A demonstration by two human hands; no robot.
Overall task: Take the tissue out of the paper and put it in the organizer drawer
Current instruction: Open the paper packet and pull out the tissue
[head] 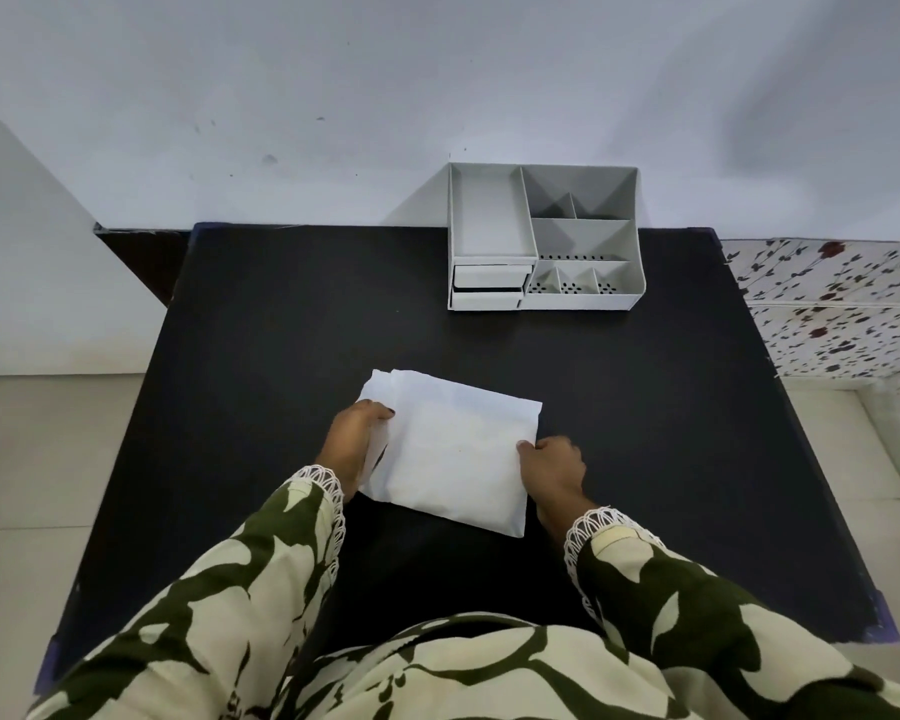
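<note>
A white paper [458,459] wrapper is held flat on the black table [261,324] between two hands. Its left edge is gripped by the left hand [354,433], whose fingers are curled over the opening, where a thinner white layer, apparently the tissue [378,389], is seen protruding just beyond the fingertips, up and to the left of that grip. Whether the tissue itself is pinched or only the paper cannot be told. The right edge of the paper is pinched by the right hand [552,467], with the thumb laid on top near the upper right corner; the hand is closed narrowly on that edge. Both wrists are covered by green-and-cream patterned sleeves [292,537] with lace cuffs.

Well beyond both grips, at the far side of the table and slightly right, a white organizer [544,236] is placed against the wall. Two small drawers [489,288] are set at its lower left front, the upper one appearing slightly pulled out.
</note>
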